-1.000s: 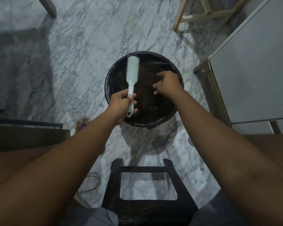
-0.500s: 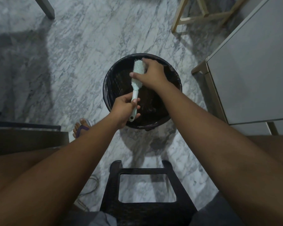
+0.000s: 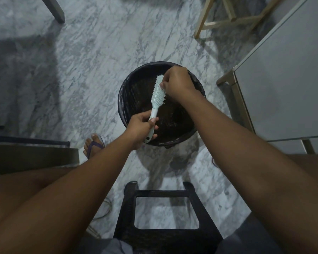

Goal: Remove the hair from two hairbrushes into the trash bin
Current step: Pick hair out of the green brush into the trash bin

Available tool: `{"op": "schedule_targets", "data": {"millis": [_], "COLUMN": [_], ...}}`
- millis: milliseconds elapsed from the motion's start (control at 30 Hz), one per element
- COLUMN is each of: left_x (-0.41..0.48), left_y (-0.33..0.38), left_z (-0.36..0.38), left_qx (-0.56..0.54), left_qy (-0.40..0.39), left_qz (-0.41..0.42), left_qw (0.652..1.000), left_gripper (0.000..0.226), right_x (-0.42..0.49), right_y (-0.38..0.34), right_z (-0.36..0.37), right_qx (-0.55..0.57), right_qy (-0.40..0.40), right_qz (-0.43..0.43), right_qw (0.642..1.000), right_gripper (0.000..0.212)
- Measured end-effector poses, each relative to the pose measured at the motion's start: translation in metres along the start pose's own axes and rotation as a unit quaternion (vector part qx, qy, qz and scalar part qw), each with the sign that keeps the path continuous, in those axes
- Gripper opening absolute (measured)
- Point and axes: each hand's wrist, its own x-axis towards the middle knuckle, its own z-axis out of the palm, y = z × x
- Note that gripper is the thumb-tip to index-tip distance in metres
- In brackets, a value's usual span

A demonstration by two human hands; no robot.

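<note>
A pale mint hairbrush (image 3: 157,97) is held over a round black trash bin (image 3: 126,94) lined with a dark bag. My left hand (image 3: 140,128) grips the brush's handle near the bin's front rim. My right hand (image 3: 176,82) rests on the upper right side of the bristle head, fingers pinched among the bristles. Whether hair is caught between the fingers is too dim to tell. Dark clumps lie inside the bin. Only one brush is in view.
A black plastic stool (image 3: 163,215) stands between my knees. A grey cabinet (image 3: 283,74) is at the right, a wooden stool frame (image 3: 228,19) at the far right, a dark low surface (image 3: 31,158) at the left. My sandalled foot (image 3: 93,145) is on the marble floor.
My right hand moved from over the bin's middle onto the brush head and now pinches at the bristles. The brush tilted slightly to the right; my left hand kept its grip.
</note>
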Motion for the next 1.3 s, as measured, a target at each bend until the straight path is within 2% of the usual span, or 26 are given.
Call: {"op": "schedule_targets", "data": {"millis": [233,433,533,567,600,667,700,767,833,900,1000,1033,1133,1300], "left_x": [0.002,0.003,0.004,0.004,0.004,0.005,0.005,0.005,0.006,0.005,0.006,0.007,0.01,0.011], "left_y": [0.01,0.004,0.007,0.008,0.01,0.012,0.013,0.014,0.014,0.015,0.02,0.022,0.029,0.032], "left_z": [0.004,-0.001,-0.004,-0.005,-0.005,-0.007,-0.007,-0.007,-0.006,-0.003,-0.002,-0.003,-0.006,-0.012], "left_qx": [-0.032,-0.038,-0.043,-0.047,-0.049,-0.049,-0.048,-0.048,-0.049,-0.05,-0.054,-0.057,-0.064,-0.079], "left_qy": [0.007,0.029,0.031,0.031,0.03,0.029,0.027,0.023,0.018,0.015,0.006,0.004,0.01,0.011], "left_qz": [-0.01,-0.022,-0.018,-0.017,-0.016,-0.012,-0.01,-0.007,-0.006,-0.003,0.01,0.015,0.022,0.019], "left_qw": [0.999,0.999,0.998,0.998,0.998,0.998,0.998,0.999,0.999,0.999,0.998,0.998,0.998,0.997], "left_gripper": [0.022,0.017,0.021,0.022,0.023,0.026,0.028,0.029,0.03,0.03,0.031,0.031,0.031,0.028], "right_x": [-0.002,0.0,0.005,0.006,0.005,-0.003,-0.008,-0.014,-0.016,-0.017,-0.02,-0.021,-0.028,-0.025], "right_y": [-0.005,-0.004,0.011,0.019,0.027,0.037,0.038,0.035,0.03,0.026,0.027,0.029,0.034,0.047], "right_z": [-0.018,-0.03,-0.019,-0.013,-0.008,0.0,0.004,0.01,0.018,0.028,0.045,0.05,0.062,0.08], "right_qx": [0.044,0.258,0.281,0.238,0.146,-0.04,-0.062,-0.003,0.077,0.147,0.179,0.18,0.204,0.125], "right_qy": [0.066,0.145,0.101,0.057,0.007,-0.093,-0.125,-0.134,-0.115,-0.08,-0.033,-0.029,-0.049,-0.048], "right_qz": [0.009,-0.017,0.045,0.062,0.069,0.078,0.081,0.051,0.019,0.009,-0.002,0.008,0.067,0.119], "right_qw": [0.997,0.955,0.953,0.968,0.987,0.992,0.987,0.99,0.99,0.986,0.983,0.983,0.975,0.984], "right_gripper": [0.019,0.012,0.017,0.016,0.018,0.036,0.052,0.087,0.105,0.095,0.036,0.024,0.015,0.013]}}
